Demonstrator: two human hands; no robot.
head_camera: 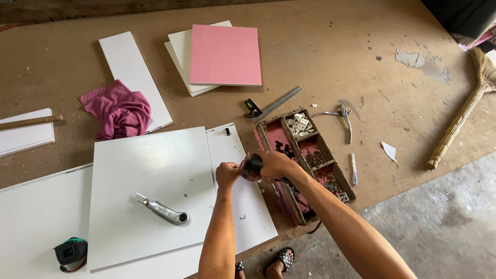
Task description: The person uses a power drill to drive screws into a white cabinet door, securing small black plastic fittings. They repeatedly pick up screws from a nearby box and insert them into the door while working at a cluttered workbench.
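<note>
Both my hands meet over the right edge of a white panel (155,191). My right hand (276,164) grips a dark, reddish power tool (253,167), its body mostly hidden by the fingers. My left hand (227,173) is closed beside the tool's front end, touching it; what it pinches is hidden. A narrower white panel (243,206) lies under the hands, with small dark specks on it. A grey utility knife (163,209) rests on the large panel to the left of my hands.
A wooden compartment tray (307,160) with small fittings and screws stands right of my hands. Pliers (338,116), a metal square (274,105), a pen (354,169), pink board (225,55), magenta cloth (119,110), tape measure (71,253) and broom (462,113) lie around.
</note>
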